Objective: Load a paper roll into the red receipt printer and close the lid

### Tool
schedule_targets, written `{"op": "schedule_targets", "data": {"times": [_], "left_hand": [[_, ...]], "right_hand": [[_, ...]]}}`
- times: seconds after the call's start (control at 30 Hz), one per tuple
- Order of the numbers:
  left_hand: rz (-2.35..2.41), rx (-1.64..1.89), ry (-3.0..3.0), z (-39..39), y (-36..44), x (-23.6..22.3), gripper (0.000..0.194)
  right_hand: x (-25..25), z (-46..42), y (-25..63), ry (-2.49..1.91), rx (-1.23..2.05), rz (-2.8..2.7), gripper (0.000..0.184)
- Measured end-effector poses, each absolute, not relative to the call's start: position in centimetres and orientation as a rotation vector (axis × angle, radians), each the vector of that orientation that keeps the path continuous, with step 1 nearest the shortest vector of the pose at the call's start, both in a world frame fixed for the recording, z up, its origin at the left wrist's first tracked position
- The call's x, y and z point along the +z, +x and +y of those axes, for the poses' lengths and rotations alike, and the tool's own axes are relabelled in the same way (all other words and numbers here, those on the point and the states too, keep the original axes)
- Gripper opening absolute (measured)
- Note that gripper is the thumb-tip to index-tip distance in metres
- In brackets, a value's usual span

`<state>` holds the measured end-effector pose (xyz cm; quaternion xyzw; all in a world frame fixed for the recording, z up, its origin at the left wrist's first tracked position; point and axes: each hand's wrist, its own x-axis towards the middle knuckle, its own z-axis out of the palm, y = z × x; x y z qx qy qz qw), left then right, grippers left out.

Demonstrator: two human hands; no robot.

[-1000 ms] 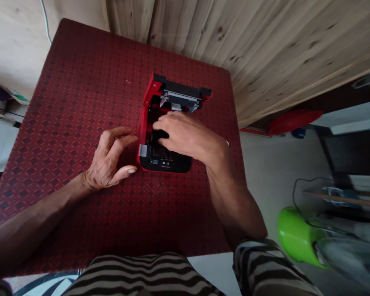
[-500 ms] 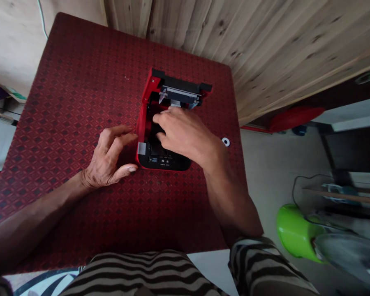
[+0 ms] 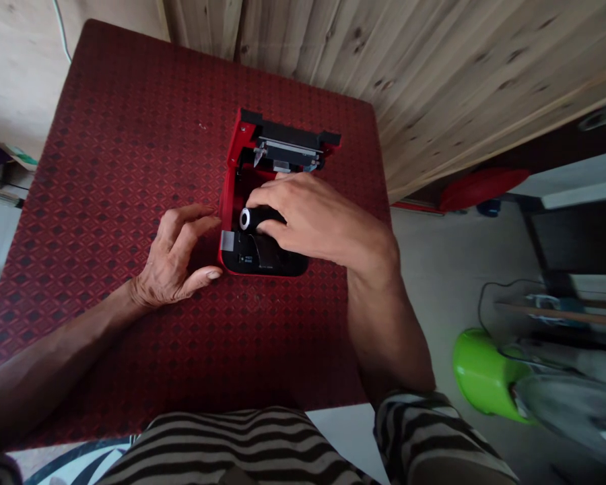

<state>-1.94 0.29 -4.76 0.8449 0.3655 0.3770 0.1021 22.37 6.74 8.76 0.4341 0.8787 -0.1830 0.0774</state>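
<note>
A red and black label-printer-like machine (image 3: 225,202) stands on the table with its lid (image 3: 290,135) raised. In its compartment is a small black roll (image 3: 262,217) with a white ring at its end, and a loose dark strip hangs over the front panel. My right hand (image 3: 308,212) is closed around the roll from above, hiding part of it. Beside the machine's left wall, my left hand (image 3: 174,256) lies on the table with fingers apart, fingertips by the wall and holding nothing.
A red patterned cloth covers the table (image 3: 146,128). Wooden plank wall (image 3: 323,47) runs along the far side. On the floor at right are a green bucket (image 3: 477,374) and a fan-like object (image 3: 570,411).
My right hand has lifted slightly, bringing the black roll and its strip into view in the compartment. The white ring on the table is now hidden by my arm. My left hand stays put.
</note>
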Motion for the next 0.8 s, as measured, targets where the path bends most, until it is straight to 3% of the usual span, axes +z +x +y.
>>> {"op": "schedule_targets", "data": {"times": [0.27,0.5,0.8], "left_hand": [[1.041,1.178,2.466,0.4,-1.9,-4.7,0.071],[1.021,1.177,2.481,0.6,-2.1,-4.6,0.070],[1.011,1.196,2.495,1.0,-2.2,-4.6,0.069]], "right_hand": [[11.9,1.9,24.6,1.622,-0.615,2.968,0.025],[11.8,0.9,31.6,2.338,-1.007,2.911,0.033],[5.3,10.5,37.0,1.898,-1.491,2.647,0.029]]}}
